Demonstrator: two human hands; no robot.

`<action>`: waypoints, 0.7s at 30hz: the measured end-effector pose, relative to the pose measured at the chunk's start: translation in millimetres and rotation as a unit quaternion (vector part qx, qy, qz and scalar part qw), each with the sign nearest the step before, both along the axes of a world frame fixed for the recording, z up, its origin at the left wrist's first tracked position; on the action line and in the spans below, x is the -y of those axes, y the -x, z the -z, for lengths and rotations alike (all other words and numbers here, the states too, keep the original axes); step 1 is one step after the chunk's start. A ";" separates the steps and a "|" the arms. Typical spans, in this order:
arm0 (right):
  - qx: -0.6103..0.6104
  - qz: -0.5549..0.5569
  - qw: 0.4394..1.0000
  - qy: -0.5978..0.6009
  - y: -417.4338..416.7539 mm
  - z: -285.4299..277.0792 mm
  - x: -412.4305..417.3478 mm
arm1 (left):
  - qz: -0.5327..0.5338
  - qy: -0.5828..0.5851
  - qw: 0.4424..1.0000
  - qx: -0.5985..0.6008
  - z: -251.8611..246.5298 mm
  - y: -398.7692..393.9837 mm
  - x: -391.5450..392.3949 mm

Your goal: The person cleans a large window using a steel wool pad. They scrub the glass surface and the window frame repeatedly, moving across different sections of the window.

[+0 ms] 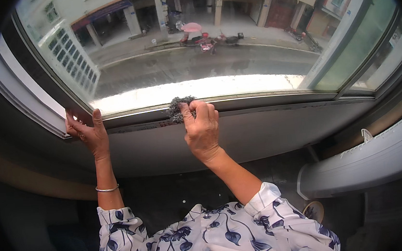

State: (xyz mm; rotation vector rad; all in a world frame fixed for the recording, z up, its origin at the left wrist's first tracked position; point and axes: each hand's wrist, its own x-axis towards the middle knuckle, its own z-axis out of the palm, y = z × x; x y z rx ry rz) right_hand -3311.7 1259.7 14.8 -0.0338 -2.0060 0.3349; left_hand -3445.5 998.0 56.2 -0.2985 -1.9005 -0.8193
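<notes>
My right hand (202, 125) is closed on a grey steel wool scourer (176, 109), which lies against the lower rail of a metal window frame (257, 102). At the left, my left hand (87, 131) rests with its fingers behind the lower corner of the window frame, thumb raised and apart from them; part of its fingers is hidden, and I see nothing held in it. Above both hands stands the window's glass pane (144, 69), with some smears on it. Faint printed writing shows on the strip just below the frame, beside the scourer.
Beyond the glass lie a street (166, 65), parked motorbikes with a pink cover or umbrella (191, 27), and buildings. A pale wall (152, 148) drops below the sill. At the right is a long white appliance or panel (371, 163), with a round object (314, 212) beneath.
</notes>
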 end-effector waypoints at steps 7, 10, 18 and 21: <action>-0.007 0.095 0.993 -0.068 -25.3 13.1 -50.3 | 0.218 -0.080 0.969 0.088 21.0 26.9 53.6; 0.026 0.261 0.965 -0.015 -59.9 19.7 -115.2 | 0.493 -0.130 0.839 0.189 41.0 54.5 71.4; 0.039 -0.034 0.998 -0.046 38.7 2.8 152.2 | 0.444 -0.147 0.870 0.155 35.7 39.8 37.9; 0.030 -0.077 0.995 -0.061 46.2 -4.7 162.2 | 0.408 -0.157 0.889 0.137 32.8 41.0 42.4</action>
